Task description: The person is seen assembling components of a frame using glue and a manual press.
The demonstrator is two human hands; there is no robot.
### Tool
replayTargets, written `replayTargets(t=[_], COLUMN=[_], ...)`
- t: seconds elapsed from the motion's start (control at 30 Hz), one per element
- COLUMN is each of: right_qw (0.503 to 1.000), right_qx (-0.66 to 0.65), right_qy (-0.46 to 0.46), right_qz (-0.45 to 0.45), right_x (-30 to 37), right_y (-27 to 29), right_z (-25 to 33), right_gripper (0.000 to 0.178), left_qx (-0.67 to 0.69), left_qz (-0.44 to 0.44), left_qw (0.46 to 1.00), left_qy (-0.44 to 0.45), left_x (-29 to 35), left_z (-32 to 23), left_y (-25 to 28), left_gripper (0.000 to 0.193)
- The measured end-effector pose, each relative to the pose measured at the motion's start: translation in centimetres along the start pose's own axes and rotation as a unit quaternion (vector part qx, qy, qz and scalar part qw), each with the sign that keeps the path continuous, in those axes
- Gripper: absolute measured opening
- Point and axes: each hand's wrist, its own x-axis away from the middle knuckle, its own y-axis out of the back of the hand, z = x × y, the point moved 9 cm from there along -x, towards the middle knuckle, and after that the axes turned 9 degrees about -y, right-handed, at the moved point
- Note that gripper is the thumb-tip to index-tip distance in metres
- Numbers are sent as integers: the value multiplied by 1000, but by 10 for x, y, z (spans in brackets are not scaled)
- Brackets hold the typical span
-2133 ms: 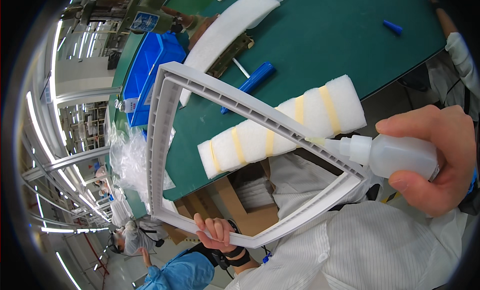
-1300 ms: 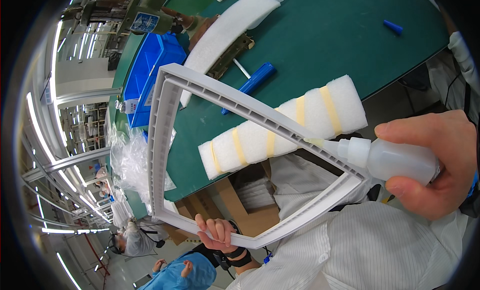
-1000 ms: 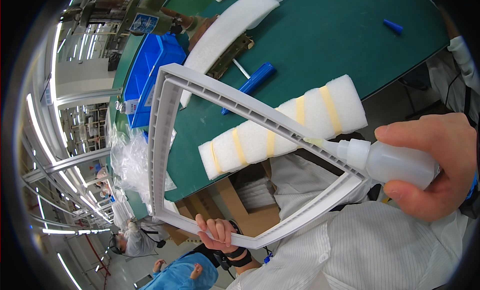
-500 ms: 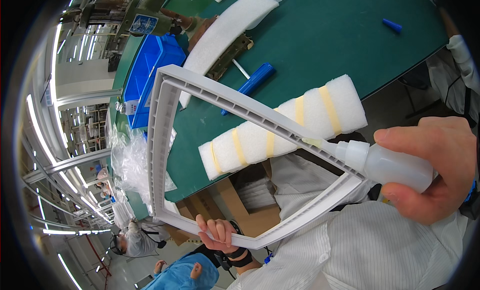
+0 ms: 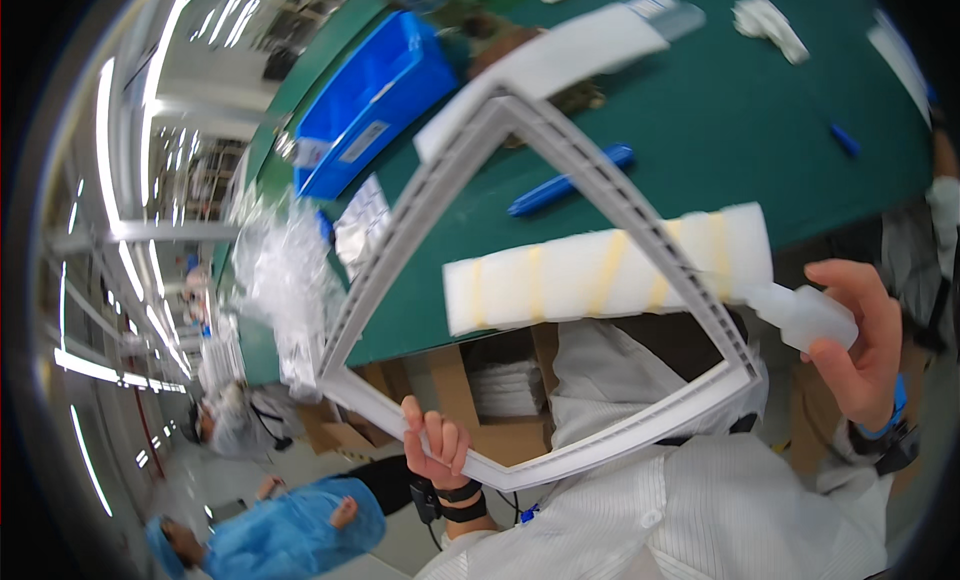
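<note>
A white, four-sided plastic frame (image 5: 624,427) with a ribbed channel is held up, tilted, in front of me. The fingers of my left hand (image 5: 435,445) are wrapped round its lower-left bar. Between thumb and fingers, my right hand (image 5: 862,330) grips a small translucent squeeze bottle (image 5: 818,320). The bottle's nozzle points left at the frame's right bar; whether it touches is too blurred to tell. Behind the frame, a white foam block (image 5: 570,285) with yellow bands lies at the table's near edge. A blue-handled tool (image 5: 565,185) lies beyond it.
On the green table (image 5: 700,110) are a blue bin (image 5: 365,110), clear plastic bags (image 5: 285,265), a white foam strip (image 5: 590,45), a crumpled white cloth (image 5: 770,28) and a small blue piece (image 5: 845,140). A cardboard box (image 5: 500,438) stands below. A person in blue (image 5: 300,525) is at lower left.
The frame has turned clockwise in view, its top corner swinging right. My right hand and bottle have shifted; the nozzle now sits nearer the frame's right corner. The whole view has shifted too.
</note>
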Motion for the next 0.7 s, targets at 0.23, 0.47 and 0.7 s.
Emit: replayTargets(t=[0.23,0.47,0.7], right_qw=[982,968,969], right_qx=[-176,-216,-177], right_qy=[-69,-27,-37], right_qz=[13,121,166], right_x=[-8,-35,-44], right_y=[-10,-42,-59], right_z=[-32,26,58], right_gripper=[48,46,44], left_qx=[-48,-147,-183], left_qz=[26,37,68], left_qw=[998,987,974], left_qy=[33,58,118], left_x=[-7,-12,-16], left_z=[5,6,8], left_y=[-3,-15,-23], left_gripper=[22,31,24])
